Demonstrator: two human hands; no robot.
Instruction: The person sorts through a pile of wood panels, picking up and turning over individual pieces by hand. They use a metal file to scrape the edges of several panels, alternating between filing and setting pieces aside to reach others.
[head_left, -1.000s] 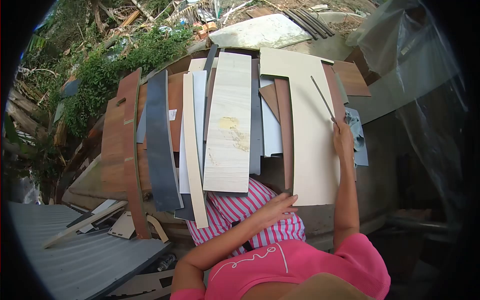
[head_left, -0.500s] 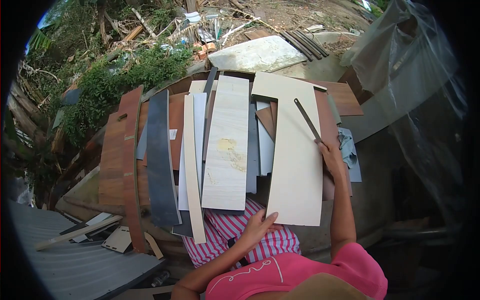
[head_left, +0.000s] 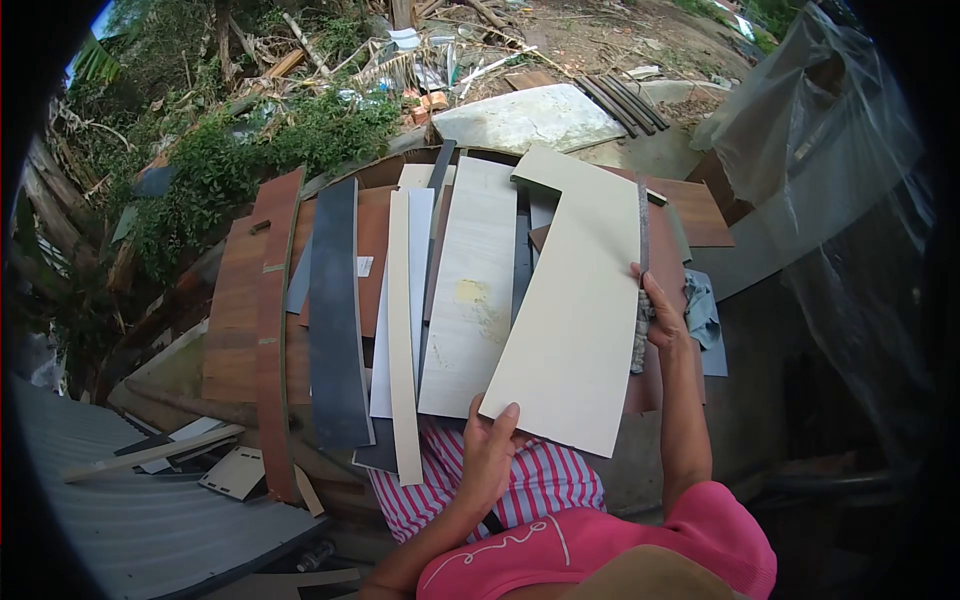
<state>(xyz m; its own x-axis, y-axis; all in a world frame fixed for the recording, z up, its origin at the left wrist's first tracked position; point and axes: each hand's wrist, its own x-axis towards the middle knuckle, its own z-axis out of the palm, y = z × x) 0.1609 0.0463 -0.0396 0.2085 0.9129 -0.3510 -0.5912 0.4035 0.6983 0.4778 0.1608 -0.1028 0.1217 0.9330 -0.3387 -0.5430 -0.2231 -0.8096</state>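
A cream board [head_left: 570, 320] with a notch at its upper left lies tilted over the other panels. My left hand [head_left: 490, 450] grips its lower left corner, thumb on top and fingers partly hidden beneath. At the board's right edge, my right hand [head_left: 665, 315] is closed around a narrow tool [head_left: 643, 220] with a long thin blade and a wrapped-looking handle. The blade points away from me, alongside the board's edge. Left of the board lies a whitish panel [head_left: 468, 290] with a yellow stain.
A thin cream strip [head_left: 402, 330], a dark grey panel [head_left: 338, 310] and a reddish-brown strip [head_left: 272, 340] lie to the left. A cloth [head_left: 702, 308] rests at the right. Corrugated sheet [head_left: 120, 500] is at lower left, and clear plastic [head_left: 850, 130] hangs at upper right.
The cream board's near end has swung left with my left hand. The tool has turned from slanting across the board to lying along its right edge.
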